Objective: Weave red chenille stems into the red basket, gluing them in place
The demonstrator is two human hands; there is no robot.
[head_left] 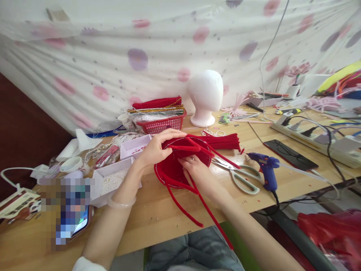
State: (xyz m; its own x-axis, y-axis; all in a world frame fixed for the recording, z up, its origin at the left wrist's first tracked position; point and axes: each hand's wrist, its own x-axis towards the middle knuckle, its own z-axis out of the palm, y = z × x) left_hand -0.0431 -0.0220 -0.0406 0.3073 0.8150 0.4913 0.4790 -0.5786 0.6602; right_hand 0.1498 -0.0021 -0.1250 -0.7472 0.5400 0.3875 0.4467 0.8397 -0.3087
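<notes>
A hollow, bowl-shaped red piece (169,167) of fuzzy pipe cleaners is tilted over the table's front edge, its opening towards me. Loose red stems (184,210) hang from it, and others cross its rim. My left hand (158,147) is closed over the upper left rim, fingers on the outside and thumb towards the opening. Inside the hollow, my right hand (199,173) has its fingers bent together against the inner wall; their tips are partly hidden. Behind the piece lies a bundle of red pipe cleaners (225,142). Scissors (242,177) lie just right of my right hand.
A blue glue gun (266,169) and a dark phone (290,154) lie to the right, near a power strip (313,139). Behind are a white foam head (205,94) and a red basket (163,125). On the left are a bead box (97,188) and another phone (81,224).
</notes>
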